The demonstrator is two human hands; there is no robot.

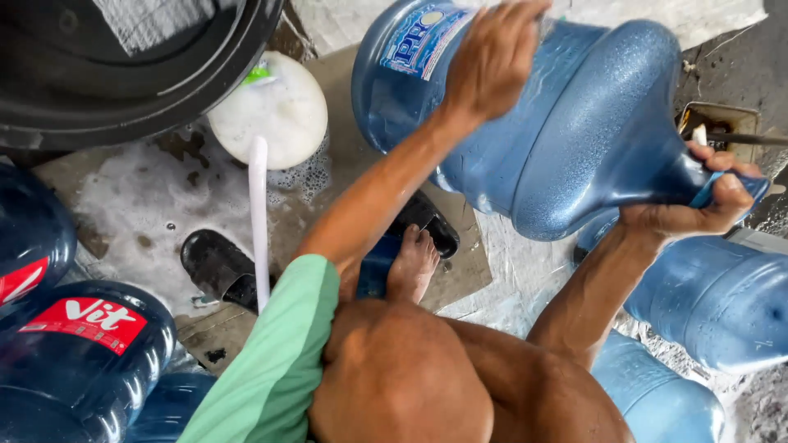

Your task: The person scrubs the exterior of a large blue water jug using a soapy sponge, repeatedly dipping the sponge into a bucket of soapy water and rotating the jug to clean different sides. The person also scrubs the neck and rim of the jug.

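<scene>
A big blue water jug [566,123] lies on its side in the air, with its neck pointing right. My left hand [492,57] presses flat on the jug's body near its base, fingers spread over it. My right hand [698,201] is wrapped around the jug's neck at the mouth. Below the jug my bare foot [413,262] rests on a dark sandal. My knee and green shorts [279,353] fill the lower middle.
Several more blue jugs lie about: two dark ones with red labels at the left [78,353], lighter ones at the right [722,299]. A white soapy tub [271,111], a thin white hose [259,221], a second sandal [215,264] and a large black basin [123,66] sit on the wet, foamy ground.
</scene>
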